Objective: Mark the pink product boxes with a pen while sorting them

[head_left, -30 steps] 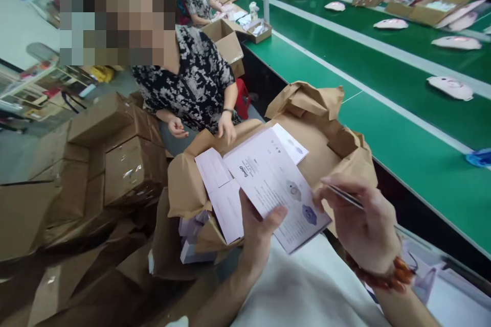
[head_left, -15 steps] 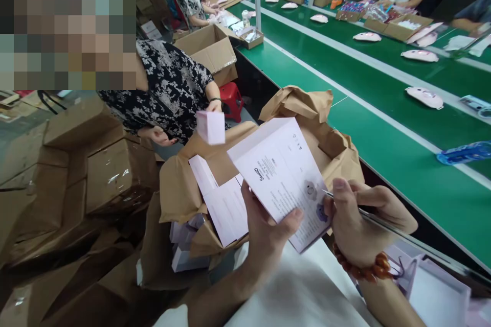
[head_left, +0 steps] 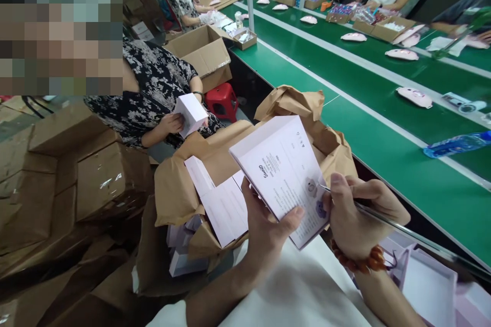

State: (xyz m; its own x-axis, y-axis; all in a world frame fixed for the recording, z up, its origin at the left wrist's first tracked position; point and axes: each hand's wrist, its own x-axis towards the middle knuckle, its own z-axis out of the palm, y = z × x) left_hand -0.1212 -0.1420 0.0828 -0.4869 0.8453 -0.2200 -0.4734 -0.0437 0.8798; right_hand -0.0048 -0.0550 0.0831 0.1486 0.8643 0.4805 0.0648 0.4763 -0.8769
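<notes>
My left hand [head_left: 268, 225] grips a pale pink printed box [head_left: 284, 163] from below, its thumb across the printed face. That face carries dark lettering and small cartoon figures. My right hand [head_left: 356, 214], with a beaded bracelet at the wrist, is closed around slim metal tweezers [head_left: 399, 225]. The pointed tip meets or nearly meets the box by the round figure; contact is hard to make out. Below the held box stands a carton [head_left: 149, 250] lined with brown paper [head_left: 172, 189], where several pale boxes [head_left: 224, 209] lie.
Opposite, a co-worker [head_left: 161, 87] holds another pale box [head_left: 191, 114]. Pink oval items [head_left: 414, 97] and a blue bottle [head_left: 456, 144] rest on the green table [head_left: 368, 127]. Opened boxes [head_left: 427, 286] are at lower right, brown cartons [head_left: 99, 179] at left, and a red stool [head_left: 221, 99] behind.
The tweezer tip has shifted slightly left over the box's printed figure. The co-worker's box has moved left and turned, now with both hands on it. My view has swung slightly right.
</notes>
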